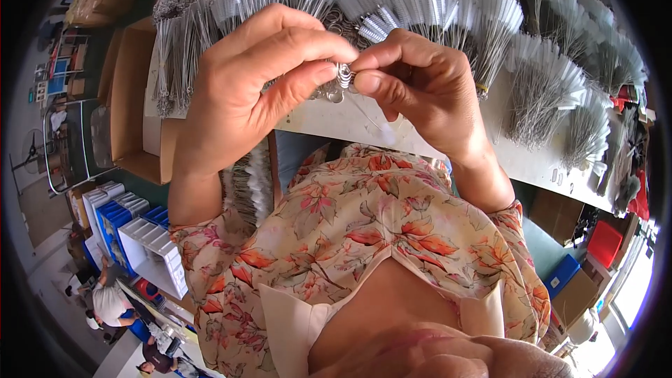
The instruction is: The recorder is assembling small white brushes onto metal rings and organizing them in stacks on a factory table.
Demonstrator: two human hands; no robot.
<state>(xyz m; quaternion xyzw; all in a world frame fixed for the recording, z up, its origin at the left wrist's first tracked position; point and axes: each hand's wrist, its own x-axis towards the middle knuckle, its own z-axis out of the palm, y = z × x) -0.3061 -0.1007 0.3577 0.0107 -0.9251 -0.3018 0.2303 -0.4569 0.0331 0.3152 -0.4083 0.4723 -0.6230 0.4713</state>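
Note:
Both my hands meet above the near edge of the table. My left hand point(255, 70) pinches a small cluster of shiny metal wire loops point(344, 75) between thumb and forefinger. On the other side, the thumb and forefinger of my right hand point(430, 80) close on the same cluster. Below the fingers a thin wire slants down to a blurred whitish tip; whether it joins the loops I cannot tell. Right behind my hands lie bundles of tube brushes point(441, 10) with white bristles and thin wire stems.
More brush bundles point(539, 87) cover the right of the pale table point(420, 141). An open cardboard box point(133, 98) stands at the left. White and blue plastic trays point(150, 255) are lower left, with people beyond. A red bin point(605, 243) and a blue bin point(562, 276) sit at the right.

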